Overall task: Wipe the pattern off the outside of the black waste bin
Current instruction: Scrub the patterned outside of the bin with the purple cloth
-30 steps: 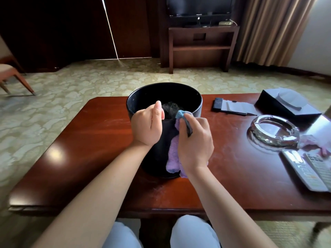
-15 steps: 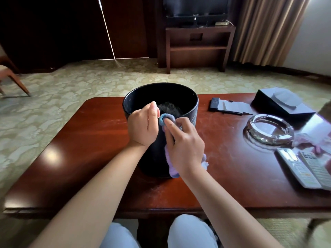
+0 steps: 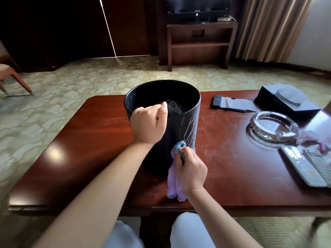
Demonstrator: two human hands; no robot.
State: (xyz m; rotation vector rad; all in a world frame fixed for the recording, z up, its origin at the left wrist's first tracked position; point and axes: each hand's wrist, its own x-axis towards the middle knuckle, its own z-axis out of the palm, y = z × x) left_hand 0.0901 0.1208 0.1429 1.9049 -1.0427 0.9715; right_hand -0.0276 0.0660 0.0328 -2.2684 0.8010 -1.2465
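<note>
One round black waste bin (image 3: 186, 133) with pale scratched lines stands upright on the dark red wooden table (image 3: 89, 149). The left hand (image 3: 147, 125) grips its near rim. The right hand (image 3: 190, 170) holds one purple-blue cloth (image 3: 172, 181) against its lower side. To the right lie one glass ashtray (image 3: 273, 127) and two grey remote controls (image 3: 311, 166).

Bin (image 3: 186, 126) on table (image 3: 86, 140), ashtray (image 3: 273, 127) right.

no text or labels legible anywhere
</note>
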